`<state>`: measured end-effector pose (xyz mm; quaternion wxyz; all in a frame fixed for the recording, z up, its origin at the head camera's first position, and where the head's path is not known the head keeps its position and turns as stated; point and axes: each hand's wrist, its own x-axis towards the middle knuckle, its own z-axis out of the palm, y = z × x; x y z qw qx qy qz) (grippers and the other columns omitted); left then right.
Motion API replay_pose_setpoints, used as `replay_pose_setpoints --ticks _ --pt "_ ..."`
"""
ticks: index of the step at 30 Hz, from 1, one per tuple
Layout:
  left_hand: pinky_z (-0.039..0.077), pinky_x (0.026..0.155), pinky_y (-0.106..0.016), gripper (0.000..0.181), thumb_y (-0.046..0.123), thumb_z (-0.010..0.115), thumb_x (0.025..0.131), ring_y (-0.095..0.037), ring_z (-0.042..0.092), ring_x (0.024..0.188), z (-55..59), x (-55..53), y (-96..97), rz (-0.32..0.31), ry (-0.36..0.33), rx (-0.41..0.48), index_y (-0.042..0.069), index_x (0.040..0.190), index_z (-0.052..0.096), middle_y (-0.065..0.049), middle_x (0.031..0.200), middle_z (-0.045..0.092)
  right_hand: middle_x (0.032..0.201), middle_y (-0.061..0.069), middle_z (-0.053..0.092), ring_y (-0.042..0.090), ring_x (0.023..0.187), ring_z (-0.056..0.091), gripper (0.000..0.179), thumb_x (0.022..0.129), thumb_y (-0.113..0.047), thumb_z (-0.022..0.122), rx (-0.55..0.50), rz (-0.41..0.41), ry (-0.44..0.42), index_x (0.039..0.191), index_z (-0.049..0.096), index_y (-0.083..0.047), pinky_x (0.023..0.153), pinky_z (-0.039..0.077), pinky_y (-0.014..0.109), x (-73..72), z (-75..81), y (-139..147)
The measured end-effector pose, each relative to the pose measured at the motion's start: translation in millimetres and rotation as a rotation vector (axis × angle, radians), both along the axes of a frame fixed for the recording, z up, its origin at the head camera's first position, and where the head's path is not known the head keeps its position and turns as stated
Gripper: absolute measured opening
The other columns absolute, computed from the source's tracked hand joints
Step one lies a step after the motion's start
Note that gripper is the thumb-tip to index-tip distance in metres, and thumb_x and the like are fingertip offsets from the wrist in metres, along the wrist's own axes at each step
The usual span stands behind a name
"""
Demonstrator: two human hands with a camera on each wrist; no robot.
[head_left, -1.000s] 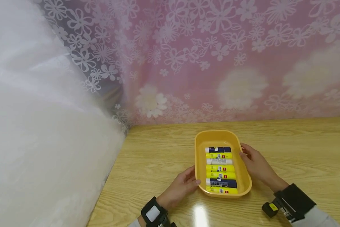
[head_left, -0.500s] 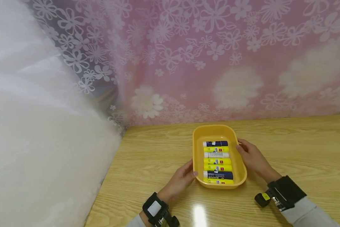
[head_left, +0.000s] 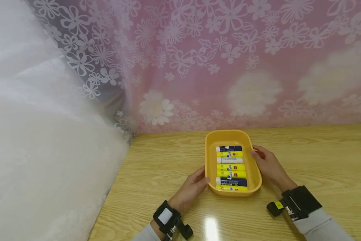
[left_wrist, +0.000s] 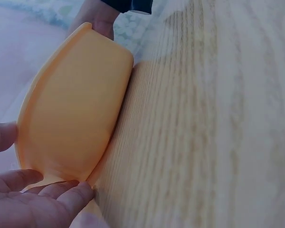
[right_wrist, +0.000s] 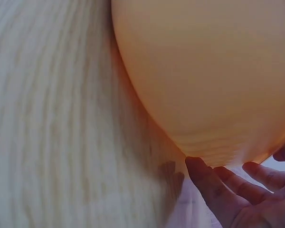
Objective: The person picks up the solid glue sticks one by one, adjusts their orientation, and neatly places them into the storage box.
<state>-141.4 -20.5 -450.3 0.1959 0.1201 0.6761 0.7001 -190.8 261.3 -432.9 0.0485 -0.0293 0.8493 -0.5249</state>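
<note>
A yellow plastic tray (head_left: 254,167) is near the table's back edge, with several glue sticks lying side by side in it. Yellow ones such as the front glue stick (head_left: 231,188) alternate with a white glue stick (head_left: 230,160) and navy ones, like the navy glue stick (head_left: 233,181). My left hand (head_left: 189,189) holds the tray's near left corner, thumb on the rim and fingers along the outer wall. On the opposite side my right hand (head_left: 270,165) grips the rim. In the right wrist view, fingertips (right_wrist: 197,164) press the tray's outside low down.
The wood-grain table (head_left: 156,160) extends to both sides of the tray. Behind it hangs a pink flowered curtain (head_left: 195,80), close to the tray's far rim. A whitish translucent sheet (head_left: 48,150) slopes down along the table's left edge.
Between both hands, the tray has slid away from me toward the curtain. The glue sticks keep their row inside it. Both hands keep their hold.
</note>
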Motion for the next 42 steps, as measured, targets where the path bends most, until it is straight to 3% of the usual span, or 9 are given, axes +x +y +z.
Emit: replay_pose_setpoints --ticks 4,15,25,30,35,38,42 --pt "0.027 0.106 -0.045 0.053 0.021 0.046 0.094 -0.015 0.033 0.124 -2.5 -1.5 0.5 -0.002 0.023 -0.002 0.015 0.142 0.027 -0.010 0.147 0.027 0.132 0.033 0.036 0.040 0.111 0.043 0.063 0.096 -0.044 0.029 0.000 -0.018 0.000 0.142 0.020 -0.001 0.091 0.043 0.055 -1.1 -1.9 0" --pt "0.030 0.105 -0.045 0.051 0.022 0.047 0.094 -0.015 0.035 0.123 -1.8 -5.9 -0.6 0.027 0.005 -0.026 0.017 0.141 0.029 -0.009 0.146 0.030 0.136 0.032 0.033 0.040 0.115 0.039 0.069 0.093 -0.052 0.030 -0.040 -0.083 -0.025 0.142 0.021 -0.003 0.096 0.038 0.057 -5.9 -10.3 -2" --pt "0.030 0.105 -0.046 0.052 0.022 0.048 0.093 -0.015 0.036 0.122 -7.8 -15.2 -11.5 0.079 -0.028 -0.028 0.015 0.141 0.030 -0.008 0.145 0.031 0.136 0.031 0.034 0.038 0.115 0.041 0.071 0.092 -0.052 0.033 -0.091 -0.063 -0.043 0.140 0.025 -0.001 0.096 0.040 0.054 -21.9 -18.5 -13" --pt "0.030 0.105 -0.047 0.051 0.026 0.049 0.092 -0.014 0.036 0.121 -10.2 -15.9 -17.9 0.099 -0.023 -0.043 0.016 0.140 0.033 -0.007 0.144 0.033 0.136 0.032 0.034 0.039 0.116 0.039 0.074 0.092 -0.053 0.032 -0.043 -0.023 -0.042 0.139 0.025 0.003 0.098 0.036 0.056 -25.1 -19.6 -18" --pt "0.029 0.105 -0.048 0.049 0.031 0.045 0.094 -0.014 0.035 0.122 -7.9 -13.9 -23.5 0.122 0.027 -0.104 0.015 0.139 0.035 -0.008 0.144 0.035 0.132 0.032 0.038 0.040 0.114 0.040 0.072 0.092 -0.053 0.031 0.022 -0.012 -0.007 0.137 0.029 0.003 0.095 0.039 0.058 -17.6 -18.0 -13" --pt "0.030 0.105 -0.049 0.049 0.029 0.044 0.095 -0.018 0.036 0.123 -2.3 -13.5 -28.8 0.142 0.099 -0.152 0.010 0.139 0.033 -0.014 0.143 0.034 0.130 0.031 0.041 0.039 0.110 0.044 0.070 0.092 -0.053 0.031 0.042 -0.008 0.035 0.136 0.032 0.002 0.089 0.045 0.056 -10.9 -12.9 -7" --pt "0.031 0.104 -0.050 0.051 0.028 0.044 0.094 -0.023 0.034 0.124 10.7 -12.3 -35.7 0.149 0.224 -0.272 0.007 0.139 0.032 -0.020 0.142 0.034 0.130 0.033 0.040 0.045 0.112 0.040 0.068 0.093 -0.051 0.031 0.133 0.016 0.101 0.134 0.034 0.003 0.086 0.044 0.061 1.7 -3.5 9"
